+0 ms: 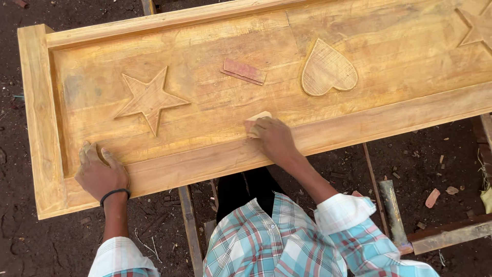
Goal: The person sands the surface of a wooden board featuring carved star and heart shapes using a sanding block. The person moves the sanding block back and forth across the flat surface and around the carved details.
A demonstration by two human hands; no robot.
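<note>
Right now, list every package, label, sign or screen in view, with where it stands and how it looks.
None in view: no package, label, sign or screen.
Nearest flat thing: a spare sandpaper piece, reddish-brown rectangle, lying on the wooden panel between the carved star and carved heart.
Another sandpaper piece, tan, under the right hand on the panel.
Left hand rests on the panel's near edge.

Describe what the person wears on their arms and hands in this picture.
Both hands, left hand and right hand, are bare, with no gloves. The left wrist carries a thin black band. Both forearms are uncovered: the sleeves of a plaid shirt, checked in light blue, white and red, are rolled up near the elbows, showing pale turned-back cuffs.
</note>
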